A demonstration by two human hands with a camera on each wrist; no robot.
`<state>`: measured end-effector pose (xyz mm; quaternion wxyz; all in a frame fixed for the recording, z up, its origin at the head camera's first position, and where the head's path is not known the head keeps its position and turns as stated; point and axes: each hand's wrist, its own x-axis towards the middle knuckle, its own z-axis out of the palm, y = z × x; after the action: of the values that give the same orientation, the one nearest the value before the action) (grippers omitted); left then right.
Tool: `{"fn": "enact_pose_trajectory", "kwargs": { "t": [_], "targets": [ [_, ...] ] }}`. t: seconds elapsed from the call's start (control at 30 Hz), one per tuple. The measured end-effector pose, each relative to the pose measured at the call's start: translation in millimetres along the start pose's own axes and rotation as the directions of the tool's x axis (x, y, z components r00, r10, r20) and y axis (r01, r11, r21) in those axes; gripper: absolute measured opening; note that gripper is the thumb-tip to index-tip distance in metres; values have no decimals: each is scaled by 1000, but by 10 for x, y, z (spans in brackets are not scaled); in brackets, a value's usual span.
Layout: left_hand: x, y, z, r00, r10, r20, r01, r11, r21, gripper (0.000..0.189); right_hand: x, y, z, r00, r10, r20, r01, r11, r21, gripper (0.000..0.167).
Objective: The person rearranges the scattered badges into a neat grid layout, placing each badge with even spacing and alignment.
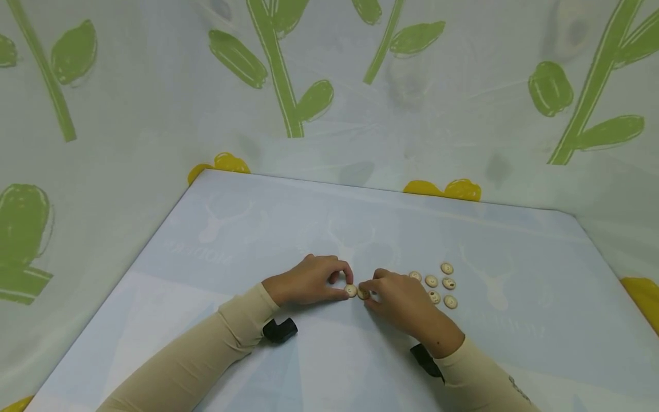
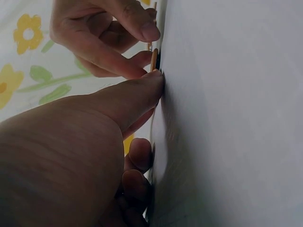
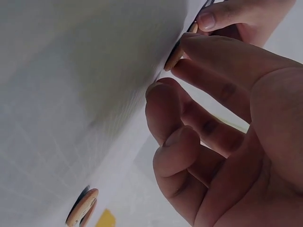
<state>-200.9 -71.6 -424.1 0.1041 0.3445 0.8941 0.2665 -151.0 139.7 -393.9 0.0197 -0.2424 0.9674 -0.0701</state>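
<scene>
Two small round pale wooden discs with dark marks lie side by side near the middle of the table in the head view. Thumb and index finger of my left hand (image 1: 315, 280) pinch the left disc (image 1: 350, 290) at its edges. My right hand (image 1: 404, 302) pinches the other disc (image 1: 364, 294) between thumb and index finger, partly covering it. In the right wrist view, that disc (image 3: 174, 57) stands close over the table surface, with the remaining right fingers curled beneath the palm. The left wrist view shows a disc edge-on (image 2: 154, 59) at the left fingertips.
Several similar discs (image 1: 449, 284) lie in a loose cluster right of my right hand, some close to its edge. The pale patterned table (image 1: 247, 223) meets a leaf-printed cloth wall (image 1: 350, 154) at its far edge. Dark wrist-worn devices (image 1: 280, 331) hang beneath both sleeves.
</scene>
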Motion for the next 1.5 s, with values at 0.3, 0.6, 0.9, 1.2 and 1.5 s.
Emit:
{"fn": "enact_pose_trajectory", "kwargs": {
  "t": [0.3,0.6,0.9,1.2,1.5],
  "targets": [
    [13,-12,-8,1000,3,-4,-3,1000,6,15,2,-17,5,1000,4,-26,-3,1000,19,17],
    [-4,-11,-20,1000,5,-4,-5,1000,8,15,9,-15,13,1000,9,-29,-8,1000,25,17],
    [7,-26,-4,1000,4,1,-4,1000,11,15,2,-13,25,999,1,-34,0,999,37,12],
    [13,-26,7,1000,8,2,-8,1000,4,14,5,3,41,999,-1,-47,3,999,43,7],
    [10,-29,20,1000,-2,-5,2,1000,-4,14,14,4,32,999,39,-11,-39,998,39,5]
  ]
}}
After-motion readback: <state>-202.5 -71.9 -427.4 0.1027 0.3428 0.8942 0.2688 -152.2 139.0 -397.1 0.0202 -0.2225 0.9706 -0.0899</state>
